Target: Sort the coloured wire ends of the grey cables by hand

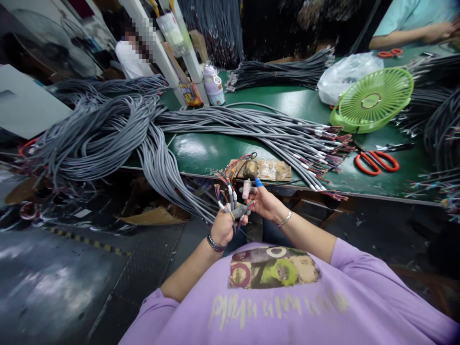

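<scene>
My left hand (pixel 224 224) is closed around several grey cables (pixel 194 199), their stripped ends with thin coloured wires (pixel 223 191) sticking up above the fist. Close to its right, my right hand (pixel 265 199) has fingertips bent together at the coloured wires of one cable end. Coverings sit on some of its fingers, one blue (pixel 258 182) and one pinkish (pixel 246 189). Just beyond the hands, a wooden block (pixel 275 170) with a taped lump and thin wires lies at the table's front edge. The cables run leftward from my left hand into a large grey heap.
On the green table (pixel 196 151) lie a long cable bundle (pixel 230 120), red-handled scissors (pixel 376 162), a green fan (pixel 373 100), a plastic bag (pixel 348 72) and a bottle (pixel 213 85). A co-worker's arm (pixel 406 36) is at the far right; another person (pixel 131 57) is behind.
</scene>
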`<state>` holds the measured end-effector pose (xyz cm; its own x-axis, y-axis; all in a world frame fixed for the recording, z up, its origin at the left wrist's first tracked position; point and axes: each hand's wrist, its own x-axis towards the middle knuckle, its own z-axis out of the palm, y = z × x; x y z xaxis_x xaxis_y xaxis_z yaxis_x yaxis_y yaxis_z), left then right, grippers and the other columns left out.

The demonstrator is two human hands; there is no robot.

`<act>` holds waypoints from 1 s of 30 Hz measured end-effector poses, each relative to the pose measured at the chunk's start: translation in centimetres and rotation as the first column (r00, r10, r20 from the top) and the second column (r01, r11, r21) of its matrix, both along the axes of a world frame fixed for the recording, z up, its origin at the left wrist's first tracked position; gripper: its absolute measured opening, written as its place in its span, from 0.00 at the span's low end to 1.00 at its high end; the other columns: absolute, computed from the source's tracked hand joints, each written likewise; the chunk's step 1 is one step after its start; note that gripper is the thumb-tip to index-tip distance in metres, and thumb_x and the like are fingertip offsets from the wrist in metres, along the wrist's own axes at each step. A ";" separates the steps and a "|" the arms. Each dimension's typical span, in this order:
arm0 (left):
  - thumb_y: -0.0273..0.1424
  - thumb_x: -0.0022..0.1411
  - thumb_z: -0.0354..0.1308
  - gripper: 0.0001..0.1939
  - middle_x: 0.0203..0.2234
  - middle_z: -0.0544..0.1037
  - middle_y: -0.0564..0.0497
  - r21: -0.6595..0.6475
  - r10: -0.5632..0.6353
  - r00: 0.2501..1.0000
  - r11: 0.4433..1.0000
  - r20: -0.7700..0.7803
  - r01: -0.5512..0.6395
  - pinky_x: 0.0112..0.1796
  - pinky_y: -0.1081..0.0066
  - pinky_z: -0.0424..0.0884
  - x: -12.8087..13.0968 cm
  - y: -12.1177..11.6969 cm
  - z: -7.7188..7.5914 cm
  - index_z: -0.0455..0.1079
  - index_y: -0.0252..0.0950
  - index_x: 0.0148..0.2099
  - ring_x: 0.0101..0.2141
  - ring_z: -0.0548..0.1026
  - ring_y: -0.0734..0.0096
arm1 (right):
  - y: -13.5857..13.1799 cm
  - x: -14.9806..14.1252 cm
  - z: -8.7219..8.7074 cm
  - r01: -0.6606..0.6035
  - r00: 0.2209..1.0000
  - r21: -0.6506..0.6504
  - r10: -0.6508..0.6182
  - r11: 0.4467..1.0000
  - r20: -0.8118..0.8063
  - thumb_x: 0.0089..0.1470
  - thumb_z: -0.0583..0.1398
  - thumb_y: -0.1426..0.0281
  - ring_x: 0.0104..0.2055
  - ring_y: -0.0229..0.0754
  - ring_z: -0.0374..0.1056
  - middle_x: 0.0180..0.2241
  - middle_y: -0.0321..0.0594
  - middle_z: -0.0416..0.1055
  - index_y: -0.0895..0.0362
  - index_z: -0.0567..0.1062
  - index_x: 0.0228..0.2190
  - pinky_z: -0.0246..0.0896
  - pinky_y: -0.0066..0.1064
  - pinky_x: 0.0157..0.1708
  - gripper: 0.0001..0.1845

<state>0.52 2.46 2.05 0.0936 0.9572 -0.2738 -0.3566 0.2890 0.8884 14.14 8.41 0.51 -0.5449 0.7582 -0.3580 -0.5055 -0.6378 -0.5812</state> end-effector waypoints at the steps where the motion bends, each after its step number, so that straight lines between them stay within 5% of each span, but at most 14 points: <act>1: 0.36 0.47 0.66 0.13 0.16 0.72 0.52 0.014 0.009 1.000 1.000 -0.013 -0.008 0.19 0.76 0.62 0.0 -0.3 0.0 0.71 0.31 0.25 0.16 0.67 0.78 | 0.0 0.2 0.1 -0.017 1.000 -0.002 0.017 1.000 -0.001 0.52 0.53 0.44 0.23 0.35 0.63 0.25 0.39 0.70 0.59 0.73 0.32 0.60 0.27 0.25 0.30; 8: 0.37 0.53 0.63 0.13 0.16 0.73 0.51 0.121 0.086 0.991 0.990 -0.101 -0.074 0.22 0.76 0.64 0.6 -1.8 0.1 0.71 0.32 0.25 0.19 0.69 0.76 | 0.2 0.1 0.3 0.066 0.997 0.089 -0.068 0.994 0.024 0.53 0.61 0.61 0.22 0.32 0.61 0.24 0.36 0.70 0.59 0.74 0.30 0.61 0.25 0.24 0.13; 15: 0.36 0.52 0.63 0.11 0.15 0.73 0.51 0.130 0.154 0.985 0.981 -0.083 -0.143 0.21 0.76 0.62 0.5 -1.1 -0.6 0.72 0.32 0.26 0.18 0.69 0.76 | 0.0 -0.3 -0.8 0.187 0.945 0.332 -0.261 0.925 0.195 0.47 0.60 0.49 0.24 0.33 0.62 0.23 0.37 0.70 0.59 0.74 0.26 0.60 0.26 0.27 0.24; 21: 0.36 0.49 0.64 0.12 0.14 0.73 0.52 0.086 0.175 0.982 0.982 -0.075 -0.168 0.20 0.76 0.64 0.6 -0.7 -0.5 0.72 0.32 0.25 0.18 0.69 0.76 | 0.8 -0.9 -0.7 0.094 0.995 0.084 -0.096 0.992 0.014 0.49 0.60 0.50 0.24 0.33 0.62 0.25 0.38 0.71 0.59 0.75 0.27 0.61 0.27 0.27 0.23; 30: 0.36 0.47 0.65 0.12 0.14 0.72 0.52 0.047 0.173 0.981 0.984 -0.089 -0.169 0.19 0.78 0.62 0.8 -0.5 -0.5 0.71 0.32 0.24 0.17 0.68 0.78 | 1.1 -1.8 -0.1 0.197 0.980 -0.017 -0.197 0.980 -0.033 0.49 0.63 0.54 0.22 0.32 0.62 0.22 0.36 0.70 0.60 0.75 0.26 0.58 0.25 0.24 0.20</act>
<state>1.36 1.92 1.55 -0.0960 0.9671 -0.2355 -0.3136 0.1951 0.9293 12.30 9.48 0.36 -0.3977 0.8471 -0.3525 -0.6415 -0.5313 -0.5533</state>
